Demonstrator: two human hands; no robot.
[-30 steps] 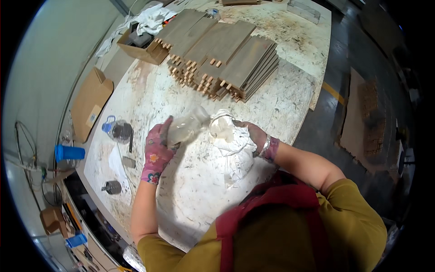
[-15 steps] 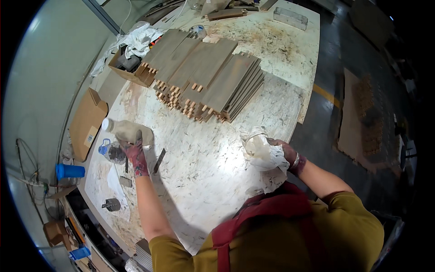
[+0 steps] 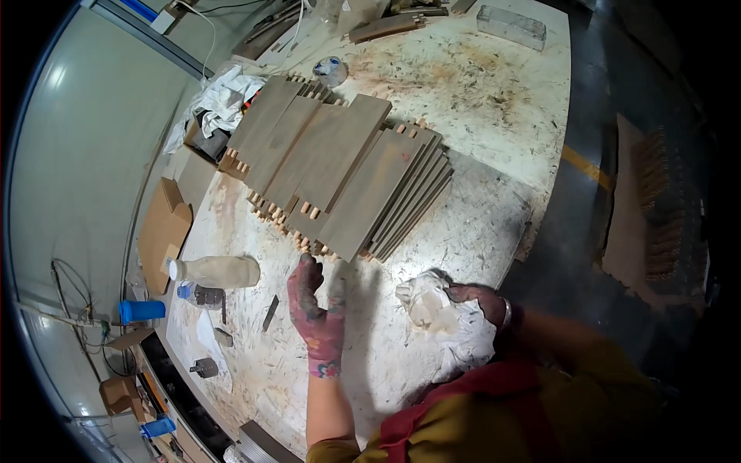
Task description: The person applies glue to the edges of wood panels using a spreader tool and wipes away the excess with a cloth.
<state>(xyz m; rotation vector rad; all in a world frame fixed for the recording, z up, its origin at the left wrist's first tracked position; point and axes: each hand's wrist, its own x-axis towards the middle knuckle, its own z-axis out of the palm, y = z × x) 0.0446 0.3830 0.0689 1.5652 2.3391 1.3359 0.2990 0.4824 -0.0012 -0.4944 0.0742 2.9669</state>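
My left hand point(image 3: 316, 320), in a pink patterned glove with greyed fingers, is raised in front of the grey-brown boards point(image 3: 332, 154). It is open and empty, its thumb apart from the bent fingers. Light wooden dowels point(image 3: 310, 210) stick out of the boards' ends. A crumpled white rag point(image 3: 455, 320) is gripped in my gloved right hand point(image 3: 480, 302) over the table's right side; part of that hand is hidden by the cloth. To the left, a cloudy plastic bottle point(image 3: 220, 272) with a white cap lies on its side.
The white, scuffed table point(image 3: 478, 208) carries a dark strip point(image 3: 270, 312), a clear bottle point(image 3: 202, 295), a small dark metal part point(image 3: 204, 368) and a tape roll point(image 3: 330, 71). Cardboard point(image 3: 164, 231) and a blue cup point(image 3: 142, 312) stand at the left edge. A translucent block point(image 3: 511, 27) lies at the back.
My left hand has let go of the cloudy bottle and moved right toward the boards. The rag stays in my right hand. The whole view has shifted.
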